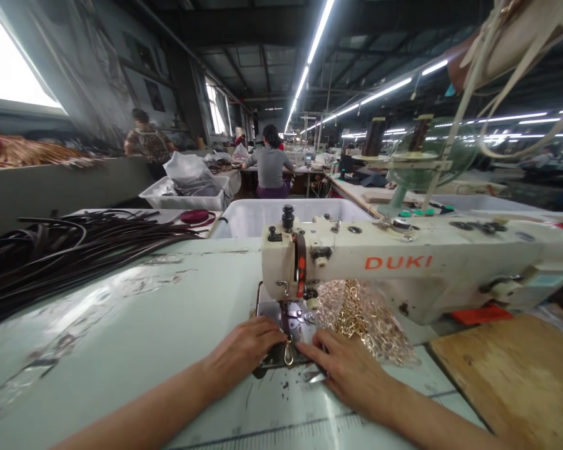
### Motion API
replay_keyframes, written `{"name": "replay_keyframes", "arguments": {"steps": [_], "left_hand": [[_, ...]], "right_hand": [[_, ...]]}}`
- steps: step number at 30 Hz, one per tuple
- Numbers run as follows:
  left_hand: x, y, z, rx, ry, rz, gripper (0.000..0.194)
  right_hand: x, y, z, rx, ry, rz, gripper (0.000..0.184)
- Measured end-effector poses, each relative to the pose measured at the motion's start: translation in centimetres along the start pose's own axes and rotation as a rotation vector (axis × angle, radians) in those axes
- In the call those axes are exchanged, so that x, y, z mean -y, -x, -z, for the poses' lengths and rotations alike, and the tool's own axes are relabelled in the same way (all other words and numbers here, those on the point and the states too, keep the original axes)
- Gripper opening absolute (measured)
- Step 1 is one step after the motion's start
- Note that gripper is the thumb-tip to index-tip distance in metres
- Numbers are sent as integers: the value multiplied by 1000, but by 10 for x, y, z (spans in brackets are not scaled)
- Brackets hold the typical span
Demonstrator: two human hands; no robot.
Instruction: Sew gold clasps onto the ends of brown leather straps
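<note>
- one gold clasp (288,354), lower centre, at a dark strap's (285,322) near end
- left hand (244,349): fingertips beside it, likely steadying the strap (pinching? can't tell)
- right hand (349,369): half-curled, index extended; grip on snips (317,378) unclear
- sewing machine (338,250) above

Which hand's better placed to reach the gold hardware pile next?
Right, likely: the right hand lies nearer the gold hardware pile; the left hand is across the gold clasp from it.
</note>
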State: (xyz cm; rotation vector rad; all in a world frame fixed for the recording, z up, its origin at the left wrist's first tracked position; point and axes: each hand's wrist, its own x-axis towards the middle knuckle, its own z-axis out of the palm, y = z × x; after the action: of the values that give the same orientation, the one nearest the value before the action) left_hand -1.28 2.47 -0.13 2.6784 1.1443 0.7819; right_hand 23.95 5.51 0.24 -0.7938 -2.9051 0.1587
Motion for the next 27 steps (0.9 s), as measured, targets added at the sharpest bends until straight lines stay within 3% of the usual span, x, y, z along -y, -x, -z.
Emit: {"name": "replay_keyframes", "arguments": {"steps": [16, 22, 27], "left_hand": [[23, -12, 1, 24, -33, 17, 29], [43, -16, 8, -23, -92, 232, 24], [48, -28, 10, 143, -165, 64, 20]], "right_hand": [[-2, 1, -7, -16, -56, -37, 62], [-1, 3, -4, -56, -66, -25, 49], [0, 4, -2, -93, 78, 21, 29]]}}
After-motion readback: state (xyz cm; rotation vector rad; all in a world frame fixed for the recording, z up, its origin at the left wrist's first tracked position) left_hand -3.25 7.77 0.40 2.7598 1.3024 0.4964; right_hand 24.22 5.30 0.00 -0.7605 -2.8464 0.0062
